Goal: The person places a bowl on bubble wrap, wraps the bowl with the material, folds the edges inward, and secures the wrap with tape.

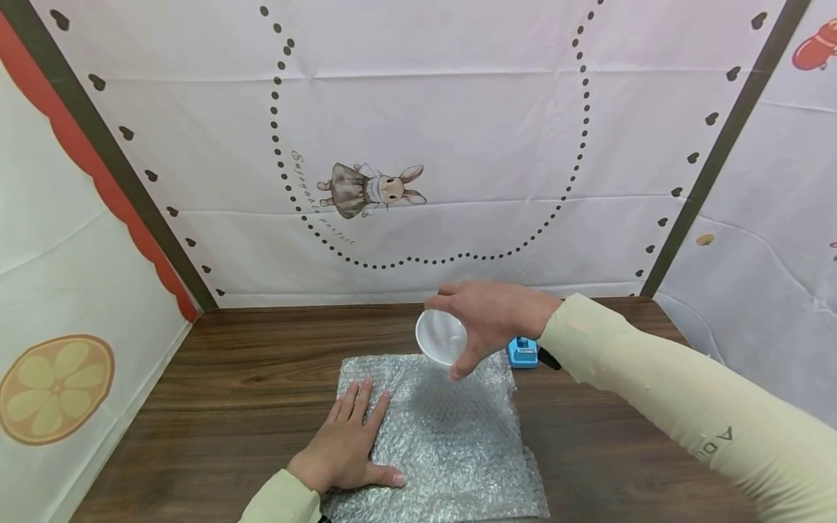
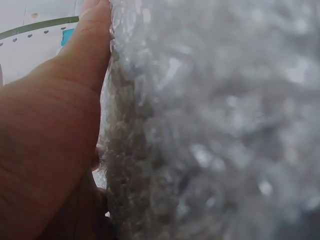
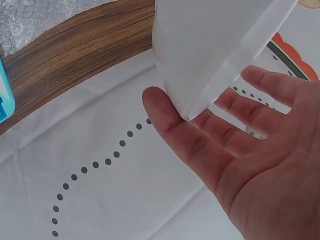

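Observation:
A sheet of bubble wrap (image 1: 471, 465) lies on the dark wooden table. My left hand (image 1: 349, 443) rests flat on its left part, fingers spread and thumb pointing right. Over the sheet's far edge, my right hand (image 1: 493, 316) holds a white cup (image 1: 441, 338) by the rim, tilted so that its mouth shows in the head view. The right wrist view has the cup's smooth side (image 3: 210, 45) close up, with the fingers (image 3: 170, 110) curved around the rim. In the left wrist view, blurred bubble wrap (image 2: 215, 120) fills most of the picture beside the left hand.
A small light-blue plastic object (image 1: 522, 353) stands at the sheet's far right corner, partly behind the right wrist. Printed white cloth (image 1: 458, 145) hangs behind the wooden table (image 1: 216, 407), and similar cloth covers both sides.

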`<state>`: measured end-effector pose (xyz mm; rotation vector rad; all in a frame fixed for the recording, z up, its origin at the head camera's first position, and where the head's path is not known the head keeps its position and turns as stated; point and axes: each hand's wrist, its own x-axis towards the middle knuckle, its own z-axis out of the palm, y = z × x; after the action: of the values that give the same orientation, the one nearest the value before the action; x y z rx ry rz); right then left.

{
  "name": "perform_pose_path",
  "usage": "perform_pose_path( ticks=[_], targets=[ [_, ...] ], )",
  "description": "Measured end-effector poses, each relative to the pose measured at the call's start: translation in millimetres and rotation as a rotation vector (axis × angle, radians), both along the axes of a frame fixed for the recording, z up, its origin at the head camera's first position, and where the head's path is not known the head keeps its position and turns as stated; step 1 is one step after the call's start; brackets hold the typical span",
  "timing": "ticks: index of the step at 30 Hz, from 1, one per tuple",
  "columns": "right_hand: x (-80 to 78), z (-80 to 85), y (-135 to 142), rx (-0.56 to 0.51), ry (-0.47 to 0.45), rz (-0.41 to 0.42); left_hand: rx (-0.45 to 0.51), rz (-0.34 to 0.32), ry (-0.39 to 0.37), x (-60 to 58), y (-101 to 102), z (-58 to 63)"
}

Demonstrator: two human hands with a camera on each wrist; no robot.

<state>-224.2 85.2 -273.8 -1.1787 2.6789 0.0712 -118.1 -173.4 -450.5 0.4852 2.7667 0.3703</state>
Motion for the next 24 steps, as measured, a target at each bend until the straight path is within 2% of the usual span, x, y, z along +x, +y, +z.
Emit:
perform_pose_path(
  ticks=[14, 24],
  targets=[
    [3.9, 0.6, -0.9, 0.005, -0.007, 0.009, -0.009, 0.001, 0.005, -0.8, -0.1, 0.4],
    [5.0, -5.2, -1.5, 0.024, 0.041, 0.028, -0.004, 0.008, -0.004, -0.7, 0.1, -0.2]
  ],
)
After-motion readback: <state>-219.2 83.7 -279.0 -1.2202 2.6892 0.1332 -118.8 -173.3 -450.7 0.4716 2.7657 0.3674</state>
